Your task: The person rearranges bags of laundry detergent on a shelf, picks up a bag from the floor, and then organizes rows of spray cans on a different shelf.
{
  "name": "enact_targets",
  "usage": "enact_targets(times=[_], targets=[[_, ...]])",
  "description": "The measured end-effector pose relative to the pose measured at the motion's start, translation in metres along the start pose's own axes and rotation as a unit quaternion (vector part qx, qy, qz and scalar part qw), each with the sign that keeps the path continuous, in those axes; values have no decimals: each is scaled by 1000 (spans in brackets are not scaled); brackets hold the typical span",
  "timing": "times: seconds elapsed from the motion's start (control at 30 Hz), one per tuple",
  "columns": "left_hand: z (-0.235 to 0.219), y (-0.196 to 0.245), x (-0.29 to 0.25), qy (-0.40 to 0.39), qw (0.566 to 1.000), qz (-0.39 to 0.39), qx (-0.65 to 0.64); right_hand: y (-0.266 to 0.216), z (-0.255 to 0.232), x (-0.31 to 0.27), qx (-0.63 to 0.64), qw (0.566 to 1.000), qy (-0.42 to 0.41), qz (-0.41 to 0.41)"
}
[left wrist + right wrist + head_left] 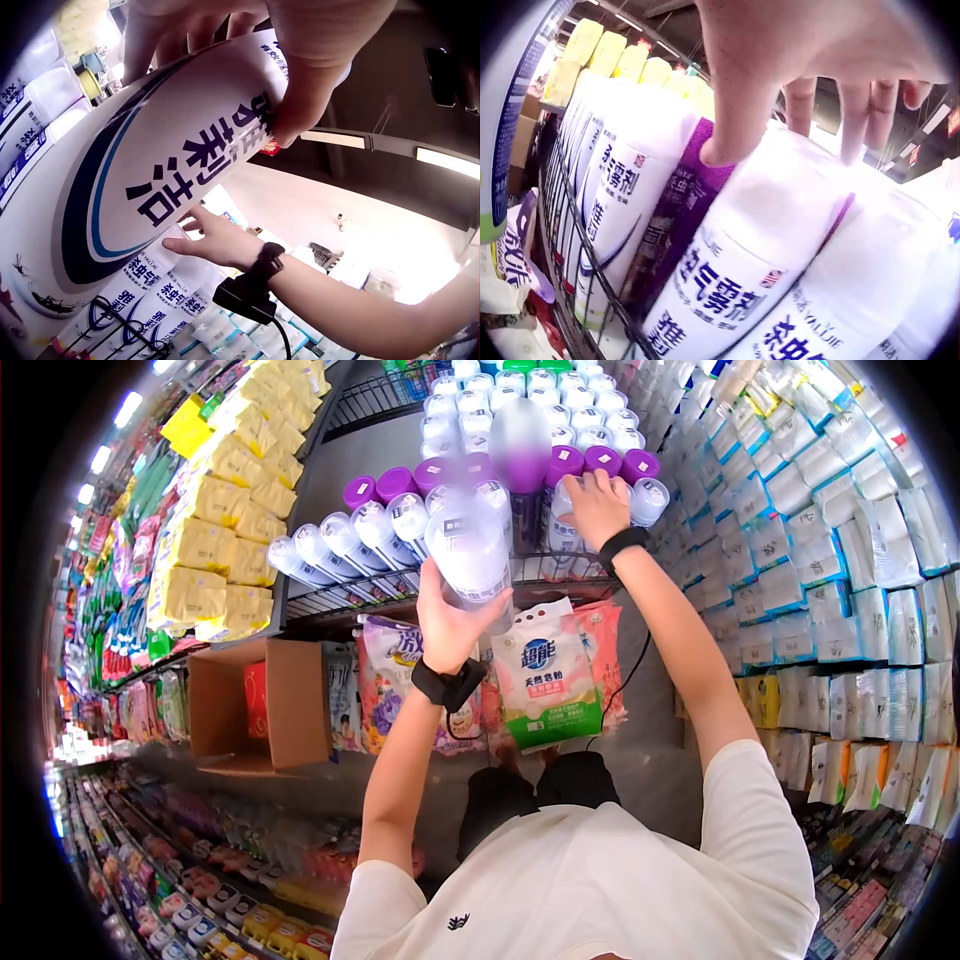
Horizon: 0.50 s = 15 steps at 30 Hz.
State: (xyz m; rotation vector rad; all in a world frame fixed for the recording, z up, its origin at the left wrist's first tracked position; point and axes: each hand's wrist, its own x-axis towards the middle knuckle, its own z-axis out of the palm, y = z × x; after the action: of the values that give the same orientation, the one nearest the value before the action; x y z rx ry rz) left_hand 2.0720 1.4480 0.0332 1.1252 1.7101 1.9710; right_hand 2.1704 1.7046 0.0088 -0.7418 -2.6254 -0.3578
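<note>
My left hand [452,628] grips a white insecticide spray can [468,555] with a clear-looking cap, raised in front of the shelf. In the left wrist view the can's dark blue lettering and curved stripe show, with the thumb [300,112] pressed along its side. At the shelf's front row my right hand [602,510] holds the top of another white insecticide spray can [727,255], thumb on the near left side and fingers behind the cap. A purple spray can [679,202] stands just left of it in the right wrist view.
A black wire rail [375,585] runs along the shelf front. Purple-capped cans [603,460] stand behind the front row. Laundry powder bags [545,675] and an open cardboard box [300,710] sit below. Yellow packs [205,550] are stacked left, white packs [850,580] right.
</note>
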Motion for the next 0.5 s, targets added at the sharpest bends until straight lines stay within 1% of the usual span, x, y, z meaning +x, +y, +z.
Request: enact_targets(times=[0.1, 0.13, 0.23, 0.33, 0.37, 0.43, 0.5], targets=[[4, 4, 8, 1, 998, 21, 51, 12, 5, 9, 17, 999, -1, -37], [5, 6, 11, 1, 998, 29, 63, 16, 3, 12, 38, 997, -68, -22], [10, 12, 23, -3, 993, 54, 106, 23, 0, 16, 57, 993, -101, -26], [20, 29, 42, -9, 983, 86, 161, 24, 0, 18, 34, 995, -89, -35], [25, 29, 47, -8, 984, 91, 154, 24, 0, 18, 30, 995, -84, -37], [33, 26, 63, -7, 985, 102, 141, 22, 1, 19, 43, 995, -90, -18], [41, 21, 77, -15, 978, 123, 168, 20, 3, 18, 37, 994, -98, 9]])
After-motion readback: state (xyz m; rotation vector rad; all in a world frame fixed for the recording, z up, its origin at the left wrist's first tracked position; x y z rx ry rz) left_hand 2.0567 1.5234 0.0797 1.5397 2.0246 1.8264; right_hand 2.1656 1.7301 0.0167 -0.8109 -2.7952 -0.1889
